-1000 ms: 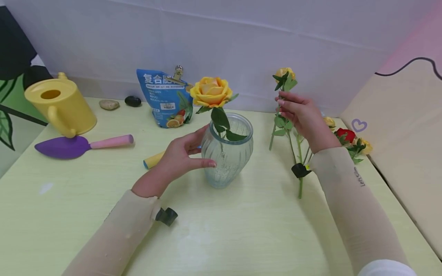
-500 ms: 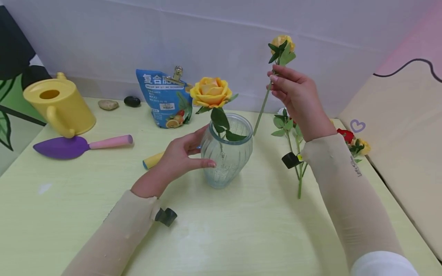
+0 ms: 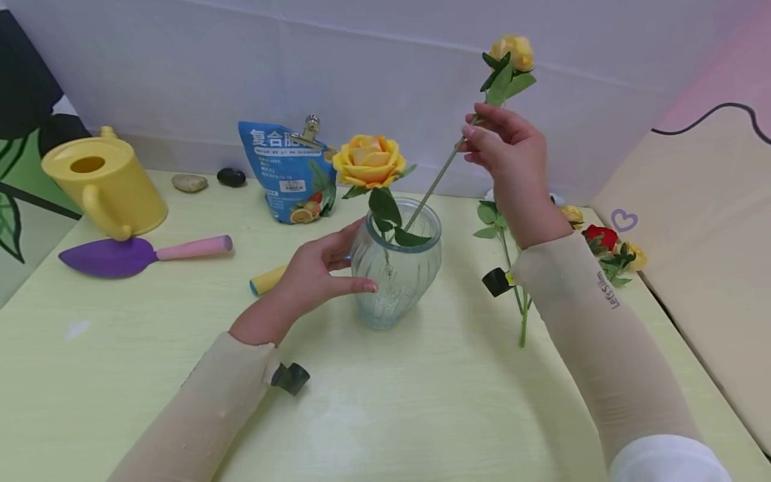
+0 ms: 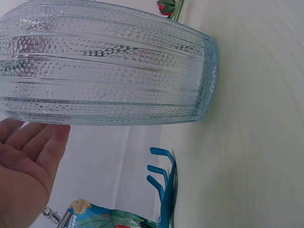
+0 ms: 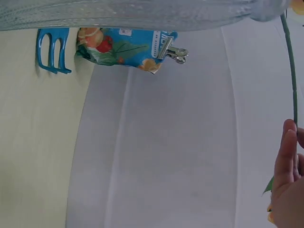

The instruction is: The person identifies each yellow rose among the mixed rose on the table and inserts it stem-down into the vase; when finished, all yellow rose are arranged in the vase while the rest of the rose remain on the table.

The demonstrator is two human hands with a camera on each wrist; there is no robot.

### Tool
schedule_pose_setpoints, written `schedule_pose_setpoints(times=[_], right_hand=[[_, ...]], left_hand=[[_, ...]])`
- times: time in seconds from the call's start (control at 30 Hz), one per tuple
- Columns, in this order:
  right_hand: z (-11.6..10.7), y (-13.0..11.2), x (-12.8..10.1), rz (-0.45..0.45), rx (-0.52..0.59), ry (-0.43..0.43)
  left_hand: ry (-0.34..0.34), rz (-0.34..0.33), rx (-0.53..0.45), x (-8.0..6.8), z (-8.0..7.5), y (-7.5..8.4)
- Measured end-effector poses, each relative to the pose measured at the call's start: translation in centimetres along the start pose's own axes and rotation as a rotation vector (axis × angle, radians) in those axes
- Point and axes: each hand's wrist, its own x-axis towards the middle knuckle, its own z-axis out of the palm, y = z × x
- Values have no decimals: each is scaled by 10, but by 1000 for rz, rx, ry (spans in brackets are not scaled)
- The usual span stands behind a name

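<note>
My left hand point(image 3: 307, 274) holds the ribbed clear glass vase point(image 3: 397, 291) by its left side, thumb in front, fingers behind. A yellow rose point(image 3: 369, 164) stands in the vase, its bloom and leaves above the rim. To the upper right, my right hand point(image 3: 512, 161) pinches the stem of a second yellow rose point(image 3: 512, 55) just under its leaves. That stem slants down left, its lower end at the vase mouth. The left wrist view shows the left fingers point(image 4: 50, 145) against the glass; in the right wrist view the stem point(image 5: 290, 61) runs from the fingertips to the vase rim.
More roses, one a red rose point(image 3: 600, 235), lie at the right edge, partly behind the right arm. Behind the vase stand a blue pouch point(image 3: 292, 177) with a metal clip and a blue rake point(image 4: 167, 194). A yellow watering can point(image 3: 114, 184), purple trowel point(image 3: 111, 258) and two stones lie left.
My right hand has lifted the second yellow rose from the right side and moved its stem end left to the vase mouth. The left hand and vase have stayed put.
</note>
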Motion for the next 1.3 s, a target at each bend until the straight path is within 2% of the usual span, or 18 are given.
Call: schedule_pose_setpoints(times=[0.17, 0.27, 0.43, 0.63, 0.83, 0.9, 1.0, 1.17, 1.23, 1.3], right_hand=[[7, 4, -11, -67, -187, -42], [11, 8, -20, -61, -263, -82], [15, 13, -30, -39, -274, -130], [20, 15, -37, -62, -278, -183], [22, 19, -47, -75, -474, -274], [20, 21, -50, -82, -509, -311], [16, 21, -53, -62, -438, -347], [15, 20, -54, -1, -207, -382], [18, 21, -53, 15, -171, -411], [22, 23, -53, 40, -189, -424]], left_hand=[[-2, 0, -2, 1, 0, 1], [-2, -3, 1, 1, 1, 2], [-6, -13, -2, 1, 1, 2], [-6, -9, 1, 1, 1, 1], [-4, -3, 15, 0, 1, 1], [-7, -4, 16, 0, 1, 1], [-8, -6, 16, 0, 2, 1], [-8, 19, 25, 0, 1, 1], [-9, 35, 26, 0, 0, 0], [-10, 41, 29, -1, 0, 0]])
